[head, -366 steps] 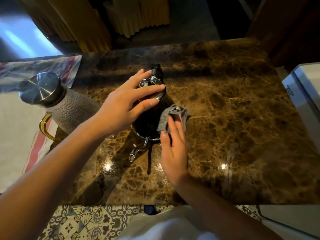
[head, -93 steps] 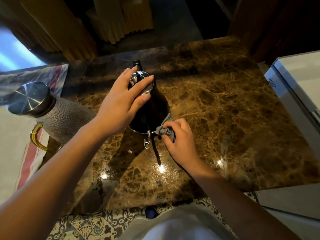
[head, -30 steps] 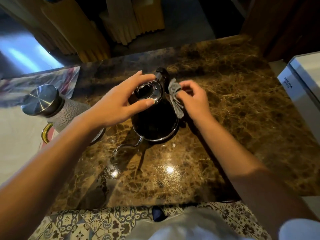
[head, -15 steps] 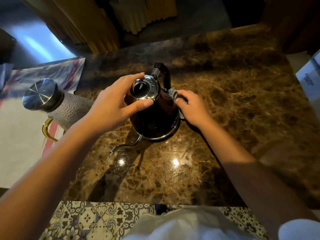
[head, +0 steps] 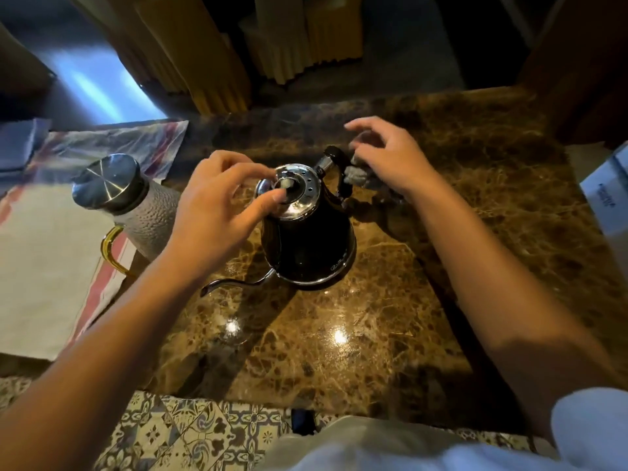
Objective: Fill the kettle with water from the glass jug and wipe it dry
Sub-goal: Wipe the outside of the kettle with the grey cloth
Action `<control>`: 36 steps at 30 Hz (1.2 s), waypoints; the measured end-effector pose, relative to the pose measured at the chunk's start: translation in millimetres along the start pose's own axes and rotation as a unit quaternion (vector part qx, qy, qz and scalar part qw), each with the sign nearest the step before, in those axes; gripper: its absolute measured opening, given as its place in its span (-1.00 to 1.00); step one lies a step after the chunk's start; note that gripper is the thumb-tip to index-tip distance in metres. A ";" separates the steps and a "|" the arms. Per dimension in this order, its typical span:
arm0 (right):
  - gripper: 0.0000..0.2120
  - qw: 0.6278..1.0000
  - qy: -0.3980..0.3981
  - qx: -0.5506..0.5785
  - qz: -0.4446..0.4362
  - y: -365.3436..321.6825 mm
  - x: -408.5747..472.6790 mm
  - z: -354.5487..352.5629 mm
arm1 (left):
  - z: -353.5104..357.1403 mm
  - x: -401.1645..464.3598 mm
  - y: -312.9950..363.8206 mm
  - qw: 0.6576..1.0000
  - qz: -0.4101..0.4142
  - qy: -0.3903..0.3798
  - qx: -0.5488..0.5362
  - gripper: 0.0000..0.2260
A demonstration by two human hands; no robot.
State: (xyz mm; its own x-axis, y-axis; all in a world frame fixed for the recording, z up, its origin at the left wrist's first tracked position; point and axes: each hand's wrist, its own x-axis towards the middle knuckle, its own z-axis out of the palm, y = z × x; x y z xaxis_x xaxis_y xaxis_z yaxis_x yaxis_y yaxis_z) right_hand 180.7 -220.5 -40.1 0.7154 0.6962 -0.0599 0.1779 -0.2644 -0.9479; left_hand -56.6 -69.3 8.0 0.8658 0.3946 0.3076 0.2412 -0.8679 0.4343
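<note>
A black gooseneck kettle (head: 307,248) stands on the brown marble counter (head: 390,317), its thin spout (head: 234,283) pointing left toward me. My left hand (head: 217,212) reaches over its chrome lid (head: 299,195), thumb and forefinger pinching the small knob. My right hand (head: 390,158) hovers just behind the kettle's black handle (head: 341,178), with a grey cloth (head: 356,175) bunched under its palm; the fingers are blurred and loosely spread. The textured glass jug (head: 156,215), with a steel lid and gold handle, stands left of the kettle.
A white mat with red stripes (head: 44,266) covers the counter's left side under the jug. A white box (head: 608,202) sits at the right edge. Yellow curtains hang beyond the far edge. Patterned floor tiles show below the near edge.
My right hand has lifted with the cloth from the kettle's right side up behind the handle. My left hand's fingers have closed in on the lid knob.
</note>
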 end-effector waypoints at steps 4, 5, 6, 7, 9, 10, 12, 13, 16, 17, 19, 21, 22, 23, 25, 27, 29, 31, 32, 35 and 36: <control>-0.66 0.994 -0.082 -0.057 -0.037 7.4 1.1 12.3 | -4.9 0.1 7.3 1.000 -0.001 0.017 -0.009 -0.75; -0.69 0.994 -0.081 -0.059 -0.045 8.9 -0.1 13.8 | -6.2 0.7 8.3 1.000 -0.005 0.010 -0.019 -0.76; -0.72 0.994 -0.079 -0.064 -0.050 9.9 -2.0 13.6 | -7.0 1.2 8.5 1.000 -0.009 0.007 -0.026 -0.77; -0.72 0.993 -0.076 -0.067 -0.056 11.8 -5.2 11.9 | -6.6 1.9 8.1 1.000 -0.012 0.007 -0.027 -0.79; -0.68 0.994 -0.057 -0.066 -0.064 17.0 -15.2 7.4 | -5.6 4.3 6.7 1.000 -0.016 0.009 -0.017 -0.82; -0.66 0.995 -0.046 -0.060 -0.066 19.6 -23.0 5.7 | -5.8 6.3 4.9 1.000 -0.015 0.011 -0.004 -0.82; -0.67 0.996 -0.039 -0.033 -0.071 22.5 -40.7 6.3 | -7.9 12.1 -0.4 0.999 -0.011 0.019 0.037 -0.82; -0.70 0.996 -0.033 -0.034 -0.071 24.5 -49.8 6.3 | -8.2 16.1 -2.6 0.999 -0.013 0.016 0.047 -0.81; -0.70 0.994 0.032 -0.075 -0.073 26.6 -83.3 15.2 | -8.0 22.3 -11.2 0.999 -0.027 -0.014 0.022 -0.77; -0.68 0.992 0.049 -0.088 -0.072 27.2 -93.6 20.3 | -7.6 21.7 -12.7 0.999 -0.029 -0.022 0.011 -0.75; -0.69 0.989 0.063 -0.114 -0.071 28.3 -112.1 32.2 | -8.1 17.4 -13.0 0.999 -0.022 -0.035 -0.019 -0.69; -0.71 0.988 0.056 -0.118 -0.077 28.2 -129.1 44.4 | -8.7 11.8 -9.6 0.998 0.007 -0.050 -0.032 -0.60; -0.72 0.990 0.043 -0.108 -0.083 25.9 -137.3 50.4 | -8.7 9.1 -8.7 0.998 0.024 -0.055 -0.020 -0.58; -0.75 0.991 0.025 -0.096 -0.089 22.8 -144.3 56.9 | -8.8 7.4 -8.5 0.998 0.036 -0.056 0.001 -0.58; -0.85 0.991 -0.014 -0.084 -0.101 15.5 -155.6 73.6 | -9.3 4.4 -11.2 0.997 0.052 -0.054 0.027 -0.63; -0.90 0.990 -0.023 -0.084 -0.113 8.7 -162.4 90.3 | -10.2 3.1 -14.9 0.996 0.056 -0.065 0.013 -0.61; -0.82 0.988 -0.015 -0.100 -0.116 0.9 -165.4 106.9 | -10.7 3.2 -19.9 0.995 0.056 -0.076 -0.007 -0.58; -0.74 0.987 -0.010 -0.119 -0.103 -7.1 -166.6 122.2 | -11.9 4.6 -27.5 0.994 0.057 -0.091 -0.029 -0.58; -0.72 0.986 -0.008 -0.133 -0.096 -10.9 -166.9 127.5 | -12.3 5.4 -30.8 0.993 0.058 -0.100 -0.034 -0.58; -0.70 0.984 0.001 -0.160 -0.074 -20.2 -167.7 131.8 | -16.1 6.5 -35.3 0.990 0.059 -0.119 -0.047 -0.57; -0.70 0.985 0.019 -0.158 -0.065 -24.7 -168.6 129.7 | -18.2 5.3 -35.3 0.990 0.058 -0.118 -0.047 -0.55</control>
State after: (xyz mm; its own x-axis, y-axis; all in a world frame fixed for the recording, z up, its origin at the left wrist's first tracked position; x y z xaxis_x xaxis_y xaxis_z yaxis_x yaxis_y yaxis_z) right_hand -31.9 -244.8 -47.1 0.6955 0.7148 0.0734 0.4674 -0.3724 -0.8018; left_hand -68.5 -31.1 9.7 0.9666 0.2016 0.1582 0.1009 -0.8669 0.4881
